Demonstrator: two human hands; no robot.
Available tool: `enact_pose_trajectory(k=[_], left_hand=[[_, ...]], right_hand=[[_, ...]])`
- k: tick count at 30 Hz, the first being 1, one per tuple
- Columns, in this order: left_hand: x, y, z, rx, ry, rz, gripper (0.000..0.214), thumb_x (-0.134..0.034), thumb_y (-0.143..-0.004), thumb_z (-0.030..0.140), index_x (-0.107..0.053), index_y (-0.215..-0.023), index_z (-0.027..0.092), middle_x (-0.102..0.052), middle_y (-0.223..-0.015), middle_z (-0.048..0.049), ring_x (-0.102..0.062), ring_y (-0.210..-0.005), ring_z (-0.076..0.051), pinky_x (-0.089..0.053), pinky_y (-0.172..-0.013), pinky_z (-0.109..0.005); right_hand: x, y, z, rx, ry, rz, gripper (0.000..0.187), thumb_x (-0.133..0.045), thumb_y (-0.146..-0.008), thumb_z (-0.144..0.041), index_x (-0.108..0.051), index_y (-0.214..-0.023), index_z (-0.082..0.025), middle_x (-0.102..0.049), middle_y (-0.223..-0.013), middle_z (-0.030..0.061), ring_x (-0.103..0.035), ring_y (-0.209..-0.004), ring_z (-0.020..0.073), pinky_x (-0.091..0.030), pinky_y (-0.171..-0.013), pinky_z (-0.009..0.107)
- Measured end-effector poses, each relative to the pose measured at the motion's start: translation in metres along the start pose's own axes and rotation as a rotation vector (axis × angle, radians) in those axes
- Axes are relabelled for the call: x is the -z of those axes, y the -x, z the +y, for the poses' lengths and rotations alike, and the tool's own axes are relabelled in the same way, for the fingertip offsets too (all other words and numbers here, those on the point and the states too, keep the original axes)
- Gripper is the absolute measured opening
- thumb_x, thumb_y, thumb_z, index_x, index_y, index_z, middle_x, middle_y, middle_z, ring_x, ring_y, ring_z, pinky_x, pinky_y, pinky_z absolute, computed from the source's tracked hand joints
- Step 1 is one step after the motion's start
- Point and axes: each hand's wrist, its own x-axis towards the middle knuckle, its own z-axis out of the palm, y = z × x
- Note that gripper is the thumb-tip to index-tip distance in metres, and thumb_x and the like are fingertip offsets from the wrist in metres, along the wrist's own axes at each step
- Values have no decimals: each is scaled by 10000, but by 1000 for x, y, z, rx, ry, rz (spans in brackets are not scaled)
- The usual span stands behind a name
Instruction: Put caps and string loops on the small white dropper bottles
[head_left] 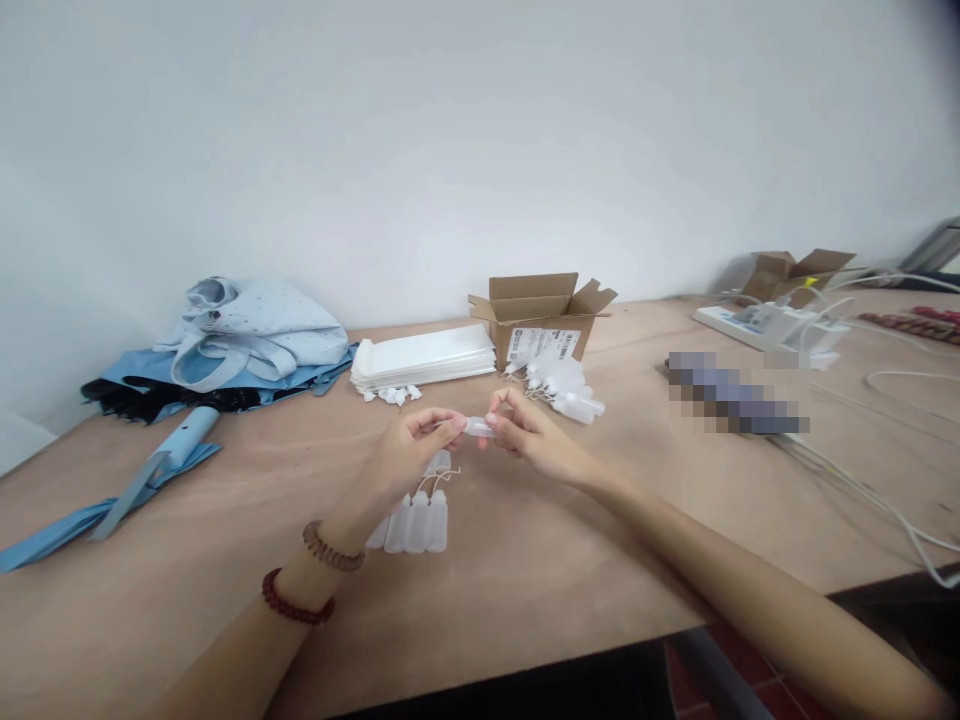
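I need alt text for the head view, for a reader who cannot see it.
A person's left hand and right hand hold a small translucent bottle above a brownish table. More bottles lie nearby, some before an open cardboard box, with a white stack alongside.

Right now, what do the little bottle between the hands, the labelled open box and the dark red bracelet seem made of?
Little bottle: probably plastic, milky and glossy, by its cloudy translucence.
Labelled open box: cardboard, matt brown, by its stiff, folded look.
Dark red bracelet: perhaps wood or stone, by its bumpy, beaded look; finish unclear.
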Motion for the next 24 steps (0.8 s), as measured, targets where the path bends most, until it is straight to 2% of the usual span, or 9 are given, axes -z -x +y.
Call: enact_pose_trajectory(k=[3, 5, 9, 15, 19, 24], left_hand=[[0, 0, 0, -35, -62, -38, 287, -617, -785, 434, -619, -743, 150, -571, -631, 18, -524, -593, -94, -426, -566, -207], [-2, 1, 2, -52, -88, -40, 307, -610, -787, 449, -588, -721, 150, -545, -599, 31, -506, -551, -83, -420, -534, -197], [-4, 2, 6, -12, -91, -16, 332, -602, -786, 476, -591, -813, 145, -561, -633, 18, -523, -547, -95, -450, -526, -221], [-2, 2, 3, 4, 32, -80, 302, -582, -813, 429, -591, -748, 134, -582, -696, -14, -528, -595, -96, -459, -571, -230], [-4, 4, 8, 49, 4, -104, 272, -610, -785, 407, -599, -748, 138, -595, -699, -15, -525, -574, -93, -447, -553, -227], [-6, 5, 11, 101, -33, -117, 348, -569, -796, 467, -597, -720, 129, -590, -681, -22, -518, -533, -94, -423, -512, -227]], right_hand=[[1, 0, -2, 30, 50, 36, 178, -382, -930, -389, -347, -869, -225, -513, -682, -35, -360, -551, 100, -291, -526, 230], [1, 0, -4, 45, 94, 51, 187, -371, -933, -392, -353, -860, -221, -469, -668, -42, -377, -566, 102, -305, -541, 234], [2, 1, -6, 54, 132, 46, 208, -359, -937, -402, -363, -846, -216, -427, -657, -46, -377, -577, 103, -308, -551, 236], [3, 2, -9, -13, 69, 23, 229, -358, -939, -408, -358, -818, -214, -368, -623, -62, -328, -540, 88, -278, -517, 221], [4, 2, -12, -74, 4, 6, 256, -369, -931, -426, -349, -790, -214, -313, -618, -68, -308, -526, 81, -260, -491, 210], [4, 4, -13, -32, 26, 6, 270, -411, -915, -441, -384, -778, -209, -344, -727, -38, -355, -595, 85, -336, -534, 215]])
